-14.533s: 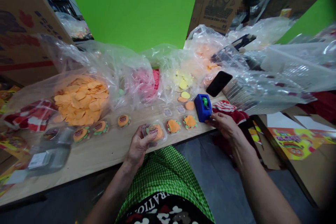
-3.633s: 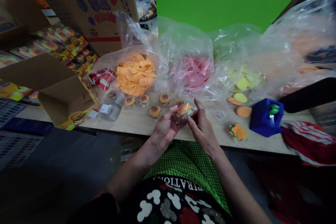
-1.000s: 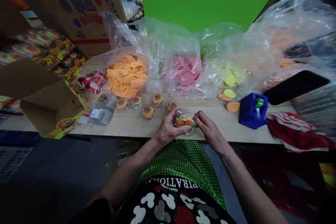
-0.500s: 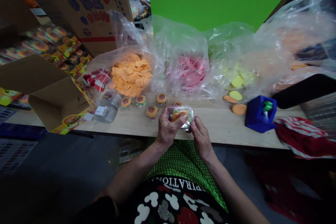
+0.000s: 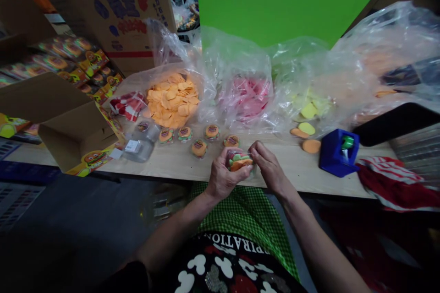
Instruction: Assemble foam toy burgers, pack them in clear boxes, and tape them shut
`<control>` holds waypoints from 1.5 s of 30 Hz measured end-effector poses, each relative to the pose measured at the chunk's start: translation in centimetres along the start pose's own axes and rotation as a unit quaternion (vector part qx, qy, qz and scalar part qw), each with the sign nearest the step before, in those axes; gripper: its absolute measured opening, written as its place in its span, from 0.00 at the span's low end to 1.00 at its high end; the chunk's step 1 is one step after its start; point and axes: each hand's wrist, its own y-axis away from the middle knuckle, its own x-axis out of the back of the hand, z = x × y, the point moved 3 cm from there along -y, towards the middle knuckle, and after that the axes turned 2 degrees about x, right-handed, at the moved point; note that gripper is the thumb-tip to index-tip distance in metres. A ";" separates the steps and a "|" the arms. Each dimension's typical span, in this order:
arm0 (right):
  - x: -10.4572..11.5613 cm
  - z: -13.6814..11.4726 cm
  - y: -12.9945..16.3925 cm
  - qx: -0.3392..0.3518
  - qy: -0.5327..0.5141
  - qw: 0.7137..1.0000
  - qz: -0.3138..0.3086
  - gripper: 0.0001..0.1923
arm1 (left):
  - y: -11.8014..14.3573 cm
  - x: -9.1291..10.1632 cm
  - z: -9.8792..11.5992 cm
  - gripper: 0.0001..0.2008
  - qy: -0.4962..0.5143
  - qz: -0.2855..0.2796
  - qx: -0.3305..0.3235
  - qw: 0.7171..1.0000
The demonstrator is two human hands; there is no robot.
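Note:
My left hand point(image 5: 222, 176) is closed around a clear plastic box with a toy burger point(image 5: 239, 161) inside, orange bun and green layers showing. The box is tilted, its side turned up toward me. At its upper right edge, my right hand point(image 5: 268, 165) pinches with thumb and forefinger; whether a bit of tape is between them is too small to tell. Just beyond the box lies another packed toy burger point(image 5: 231, 141). More packed burgers point(image 5: 199, 148) sit to the left on the table point(image 5: 178, 163).
Plastic bags of orange pieces point(image 5: 173, 100), pink pieces point(image 5: 250, 96) and yellow pieces point(image 5: 309, 110) line the back. To the right stand a blue tape dispenser point(image 5: 338, 158) and red-and-white cloth point(image 5: 395, 178). Leftward are clear plastic containers point(image 5: 139, 149) and an open carton point(image 5: 77, 135).
The box has been tipped in my left hand, so the burger's side now shows. My right hand has shifted up along its right edge. The view has moved slightly.

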 end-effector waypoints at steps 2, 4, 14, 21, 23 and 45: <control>-0.2 0.1 -0.1 0.007 0.001 1.000 -0.014 0.21 | 0.2 0.1 -0.4 0.21 0.003 0.002 0.008 1.000; -0.4 0.5 0.2 0.014 0.002 1.000 -0.012 0.22 | 0.4 0.3 -0.9 0.21 0.005 0.003 0.018 1.000; -1.9 1.1 0.3 -0.051 -0.034 0.990 0.123 0.18 | 0.2 0.3 -0.2 0.20 -0.125 0.051 -0.050 0.990; -1.6 3.0 -1.4 -0.080 -0.095 0.975 0.186 0.10 | 0.0 -0.1 0.3 0.16 -0.222 0.003 -0.112 0.969; -1.3 3.0 -1.5 -0.079 -0.074 0.976 0.189 0.10 | -0.2 0.5 0.4 0.14 -0.204 0.021 -0.085 0.975; -2.9 0.6 -0.4 0.021 0.205 0.970 0.126 0.14 | -2.0 2.4 -0.6 0.06 -0.152 0.011 -0.041 0.988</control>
